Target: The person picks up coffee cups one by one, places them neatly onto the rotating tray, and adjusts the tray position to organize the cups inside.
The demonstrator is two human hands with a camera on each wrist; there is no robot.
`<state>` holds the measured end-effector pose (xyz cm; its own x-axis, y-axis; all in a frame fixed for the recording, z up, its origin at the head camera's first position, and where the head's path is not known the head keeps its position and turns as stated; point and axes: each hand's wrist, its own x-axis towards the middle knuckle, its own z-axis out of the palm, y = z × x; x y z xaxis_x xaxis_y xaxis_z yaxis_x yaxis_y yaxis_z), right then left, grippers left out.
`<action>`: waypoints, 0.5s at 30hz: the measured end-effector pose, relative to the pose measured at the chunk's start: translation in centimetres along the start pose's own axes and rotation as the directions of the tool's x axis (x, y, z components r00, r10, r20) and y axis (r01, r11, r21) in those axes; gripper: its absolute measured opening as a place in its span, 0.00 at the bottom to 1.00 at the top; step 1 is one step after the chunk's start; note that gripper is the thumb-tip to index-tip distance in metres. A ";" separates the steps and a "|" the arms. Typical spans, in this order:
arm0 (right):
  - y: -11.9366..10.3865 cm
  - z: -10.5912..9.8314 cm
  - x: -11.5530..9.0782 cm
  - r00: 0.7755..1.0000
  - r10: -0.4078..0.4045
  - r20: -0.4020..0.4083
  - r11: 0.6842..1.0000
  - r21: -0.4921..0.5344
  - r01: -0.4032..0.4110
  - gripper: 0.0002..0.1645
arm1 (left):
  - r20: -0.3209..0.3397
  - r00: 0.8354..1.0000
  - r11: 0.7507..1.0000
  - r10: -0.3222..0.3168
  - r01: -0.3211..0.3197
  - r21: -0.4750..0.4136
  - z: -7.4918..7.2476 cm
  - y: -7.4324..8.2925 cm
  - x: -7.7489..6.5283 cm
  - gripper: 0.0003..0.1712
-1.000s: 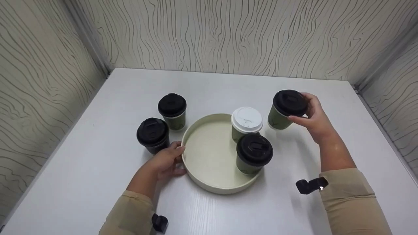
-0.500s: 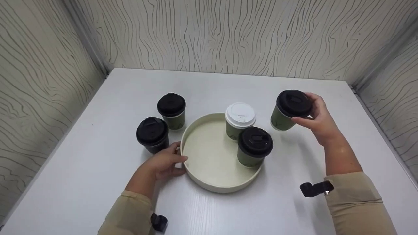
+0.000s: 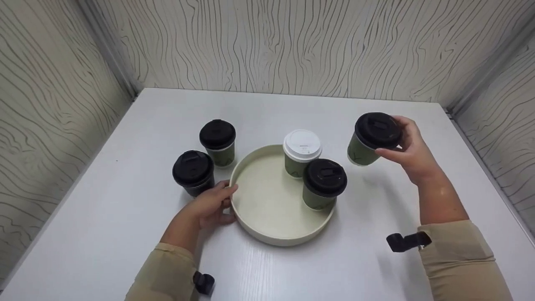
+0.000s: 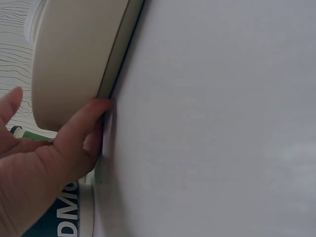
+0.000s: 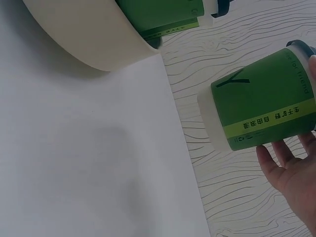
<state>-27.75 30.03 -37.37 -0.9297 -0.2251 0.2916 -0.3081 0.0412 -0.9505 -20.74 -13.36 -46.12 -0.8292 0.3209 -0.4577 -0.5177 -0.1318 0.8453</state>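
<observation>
My left hand [image 3: 212, 204] grips the near left rim of a round cream tray [image 3: 267, 240], thumb over the rim and fingers low on the outer wall. In the tray's right half stand a white-lidded green paper cup [image 3: 294, 166] and a black-lidded green paper cup [image 3: 316, 200], side by side. My right hand [image 3: 411, 154] holds another black-lidded green paper cup [image 3: 361, 150] by its lid end, raised over the table and tilted. The right wrist view shows fingers under this cup [image 5: 266, 106], with most of its lid cut off by the frame.
Left of the tray, a black-lidded green cup [image 3: 221, 156] stands behind a dark cup [image 3: 193, 169] with a black lid. The dark cup is close to my left hand. The white table [image 3: 125, 209] is enclosed by wood-grain patterned panels [image 3: 267, 46].
The two cups on the tray have swung round: the white-lidded one leftward, the black-lidded one toward the back. My right hand has drifted slightly right with its cup. My left hand keeps the rim.
</observation>
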 end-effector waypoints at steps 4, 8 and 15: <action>-0.6 0.0 -0.1 1.000 -0.014 0.009 1.000 -0.018 0.014 0.44 | -0.027 1.000 1.000 0.011 -0.011 0.001 0.0 -0.1 0.1 0.28; -1.2 0.0 -0.2 1.000 -0.023 0.019 1.000 -0.018 0.023 0.44 | -0.028 0.999 1.000 0.015 -0.015 0.000 -0.1 -0.3 0.2 0.25; -2.3 -0.1 -0.5 0.999 -0.038 0.015 0.999 0.018 0.038 0.43 | -0.022 1.000 1.000 0.016 -0.016 -0.016 0.0 -0.1 0.1 0.26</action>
<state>-26.63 30.10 -35.31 -0.9142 -0.2411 0.3257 -0.3390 0.0149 -0.9407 -20.76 -13.31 -46.31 -0.8416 0.2981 -0.4503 -0.5077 -0.1521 0.8480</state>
